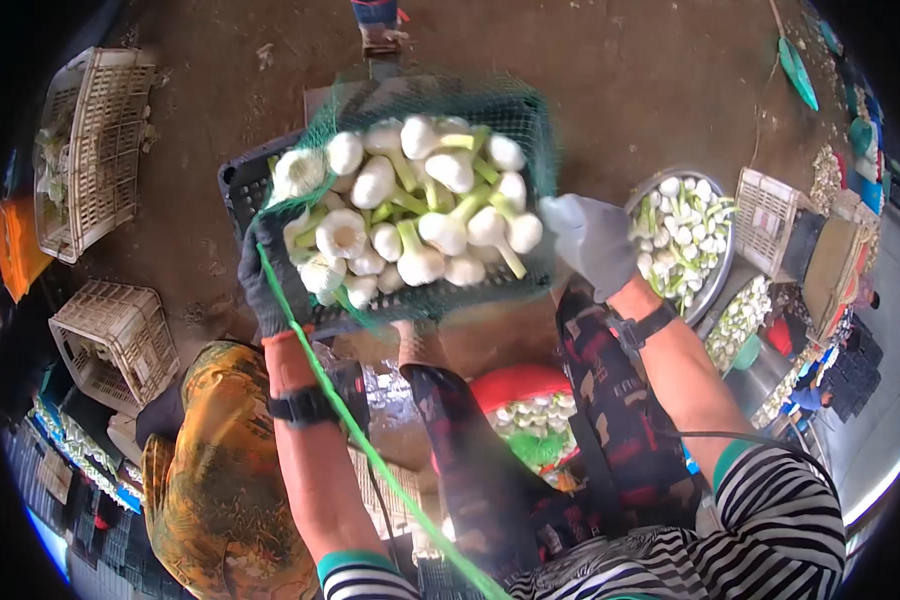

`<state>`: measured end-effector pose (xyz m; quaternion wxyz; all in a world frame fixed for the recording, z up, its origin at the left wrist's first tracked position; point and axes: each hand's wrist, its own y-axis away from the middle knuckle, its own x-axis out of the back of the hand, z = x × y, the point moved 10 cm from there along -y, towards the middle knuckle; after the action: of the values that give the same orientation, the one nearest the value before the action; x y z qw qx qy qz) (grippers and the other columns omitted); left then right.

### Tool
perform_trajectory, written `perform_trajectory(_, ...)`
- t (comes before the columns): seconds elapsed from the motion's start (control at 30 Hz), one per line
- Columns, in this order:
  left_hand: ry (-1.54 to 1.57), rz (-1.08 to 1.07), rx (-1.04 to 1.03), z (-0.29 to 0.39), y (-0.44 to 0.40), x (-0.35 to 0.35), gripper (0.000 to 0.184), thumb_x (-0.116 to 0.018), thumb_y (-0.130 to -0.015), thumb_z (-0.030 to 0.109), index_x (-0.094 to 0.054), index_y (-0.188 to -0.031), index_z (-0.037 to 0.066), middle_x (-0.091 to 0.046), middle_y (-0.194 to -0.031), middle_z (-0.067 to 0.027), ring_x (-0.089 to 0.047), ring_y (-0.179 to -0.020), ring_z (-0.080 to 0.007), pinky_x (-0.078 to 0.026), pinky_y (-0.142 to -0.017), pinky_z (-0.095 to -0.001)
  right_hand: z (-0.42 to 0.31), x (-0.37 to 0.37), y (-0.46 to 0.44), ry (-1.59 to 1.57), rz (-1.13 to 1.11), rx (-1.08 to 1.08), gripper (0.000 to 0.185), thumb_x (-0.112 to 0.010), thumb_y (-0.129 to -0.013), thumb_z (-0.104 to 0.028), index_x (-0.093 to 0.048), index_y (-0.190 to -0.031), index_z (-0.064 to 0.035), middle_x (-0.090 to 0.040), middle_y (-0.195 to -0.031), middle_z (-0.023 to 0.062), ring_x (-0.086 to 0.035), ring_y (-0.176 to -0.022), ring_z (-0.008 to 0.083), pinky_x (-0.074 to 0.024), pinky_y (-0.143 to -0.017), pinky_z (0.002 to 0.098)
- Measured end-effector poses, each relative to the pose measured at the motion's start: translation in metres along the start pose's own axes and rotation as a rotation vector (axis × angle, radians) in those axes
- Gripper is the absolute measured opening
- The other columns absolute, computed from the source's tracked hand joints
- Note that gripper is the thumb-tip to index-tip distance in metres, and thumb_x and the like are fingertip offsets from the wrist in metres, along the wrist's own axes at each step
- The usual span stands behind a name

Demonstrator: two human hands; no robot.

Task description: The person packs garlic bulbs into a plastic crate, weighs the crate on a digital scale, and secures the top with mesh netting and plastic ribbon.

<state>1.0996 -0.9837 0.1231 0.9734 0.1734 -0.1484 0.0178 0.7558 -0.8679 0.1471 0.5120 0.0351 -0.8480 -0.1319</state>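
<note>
Garlic bulbs (410, 205) with short green stems fill a black plastic crate (238, 190) in front of me. A green mesh net (315, 130) lines the crate and rises over its left and right sides. At the crate's left edge, my left hand (268, 275) in a dark glove is closed on the net. A bright green cord (355, 425) runs from beside that hand down towards my body. My right hand (592, 240), in a grey glove, is closed at the net's right edge beside the crate; its fingertips are blurred.
Right of the crate stands a metal basin (722, 265) of garlic. A red container (515, 385) with garlic is between my legs. White crates (110, 150) stand at left. A person in patterned clothing (232, 480) is close to my left arm.
</note>
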Motion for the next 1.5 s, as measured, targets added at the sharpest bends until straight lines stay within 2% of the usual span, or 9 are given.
perform_trajectory(0.2,-0.717,-0.109,-0.574,0.042,0.031,-0.022,0.030,-0.060,-0.083,0.004,-0.058,-0.113,0.005,-0.055,-0.120,-0.0126,-0.048,-0.115,-0.0255,-0.032,-0.100,-0.0350,-0.053,0.018,0.000,-0.111,0.021,0.370,0.015,-0.065,-0.068,-0.007,-0.066,-0.083,-0.0092,-0.059,-0.068,0.0077,-0.056,-0.059,0.0284,-0.0450,-0.054,0.0378)
perform_trajectory(0.33,-0.162,0.251,-0.169,-0.002,0.046,0.056,0.051,-0.062,-0.083,0.004,-0.041,-0.129,0.000,-0.042,-0.134,-0.0122,-0.040,-0.122,-0.0206,-0.027,-0.105,-0.0340,-0.043,0.046,0.012,-0.134,0.023,0.278,0.007,-0.065,-0.073,-0.011,-0.064,-0.080,-0.0114,-0.057,-0.063,0.0067,-0.057,-0.057,0.0251,-0.0434,-0.051,0.0380)
perform_trajectory(0.6,-0.674,0.051,-0.027,-0.093,0.016,0.124,0.088,-0.072,-0.077,0.025,-0.018,-0.141,0.001,-0.022,-0.145,-0.0185,-0.020,-0.135,-0.0277,-0.015,-0.110,-0.0362,0.065,0.017,0.020,-0.235,0.363,-0.220,0.012,-0.060,-0.084,-0.012,-0.065,-0.092,-0.0056,-0.064,-0.078,0.0100,-0.062,-0.070,0.0222,-0.0483,-0.063,0.0309)
perform_trajectory(0.9,0.205,0.109,0.487,-0.154,-0.010,0.086,0.028,-0.065,-0.082,0.010,-0.063,-0.108,0.003,-0.063,-0.092,-0.0042,-0.057,-0.071,-0.0127,-0.048,-0.064,-0.0270,0.078,-0.065,0.000,-1.122,0.250,-0.756,0.036,-0.055,-0.091,-0.030,-0.058,-0.113,-0.0019,-0.059,-0.104,0.0015,-0.051,-0.093,0.0089,-0.0426,-0.084,0.0257)
perform_trajectory(1.1,-0.070,0.002,0.573,-0.150,-0.017,0.080,0.038,-0.057,-0.088,0.033,-0.063,-0.101,-0.002,-0.064,-0.091,-0.0072,-0.057,-0.077,-0.0146,-0.048,-0.067,-0.0314,0.120,-0.119,0.009,-1.451,0.475,-0.725,0.021,-0.055,-0.090,-0.016,-0.060,-0.105,-0.0038,-0.061,-0.097,0.0051,-0.056,-0.088,0.0139,-0.0464,-0.076,0.0300)
perform_trajectory(1.2,-0.010,0.045,0.511,-0.150,-0.023,0.073,0.040,-0.057,-0.087,0.034,-0.063,-0.103,-0.002,-0.065,-0.097,-0.0108,-0.058,-0.082,-0.0170,-0.048,-0.070,-0.0327,0.115,-0.098,-0.006,-0.472,0.223,-0.629,0.029,-0.045,-0.094,-0.027,-0.061,-0.092,-0.0035,-0.062,-0.081,0.0007,-0.056,-0.074,0.0135,-0.0446,-0.069,0.0285)
perform_trajectory(1.27,-0.349,-0.027,0.459,-0.156,-0.024,0.084,0.040,-0.055,-0.088,0.034,-0.062,-0.106,0.000,-0.065,-0.100,-0.0113,-0.059,-0.085,-0.0187,-0.048,-0.074,-0.0357,0.103,-0.095,0.009,-1.099,0.351,-0.919,0.029,-0.047,-0.093,-0.027,-0.062,-0.085,-0.0045,-0.061,-0.076,0.0008,-0.054,-0.070,0.0103,-0.0437,-0.066,0.0271)
perform_trajectory(1.37,-1.042,-0.196,-0.132,-0.085,-0.017,0.048,0.023,-0.047,-0.089,0.019,-0.061,-0.095,0.002,-0.065,-0.088,-0.0131,-0.061,-0.081,-0.0230,-0.049,-0.072,-0.0373,0.104,-0.084,0.010,-0.970,0.243,-1.011,0.034,-0.042,-0.094,-0.033,-0.062,-0.089,-0.0062,-0.061,-0.077,0.0038,-0.056,-0.077,0.0129,-0.0440,-0.073,0.0279)
perform_trajectory(1.5,-1.135,-0.204,0.079,-0.050,0.015,0.031,0.032,-0.055,-0.085,0.022,-0.056,-0.111,0.004,-0.063,-0.097,-0.0136,-0.062,-0.087,-0.0249,-0.049,-0.075,-0.0394,0.136,-0.068,-0.003,-0.914,0.346,-0.856,0.028,-0.048,-0.092,-0.026,-0.060,-0.077,-0.0054,-0.056,-0.067,-0.0009,-0.048,-0.061,0.0093,-0.0393,-0.057,0.0268)
